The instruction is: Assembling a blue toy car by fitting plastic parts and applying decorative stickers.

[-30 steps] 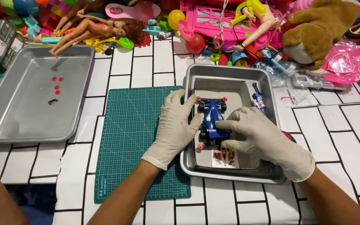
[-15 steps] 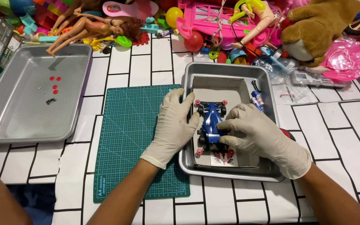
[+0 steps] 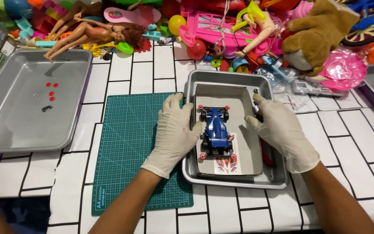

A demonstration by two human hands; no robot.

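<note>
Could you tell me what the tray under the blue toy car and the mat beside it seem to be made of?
The tray looks like bare metal, perhaps aluminium: dull silver with soft reflections and a rolled rim. The mat looks like matte rubbery plastic: flat dark green with a printed grid. The blue toy car appears to be glossy moulded plastic.

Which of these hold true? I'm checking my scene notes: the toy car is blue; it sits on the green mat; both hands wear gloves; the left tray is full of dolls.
1. The toy car is blue: true.
2. It sits on the green cutting mat: false; it sits in the right metal tray.
3. The left hand and right hand wear pale gloves: true.
4. The left metal tray is full of dolls: false; it holds only small red discs and tiny dark bits.
</note>
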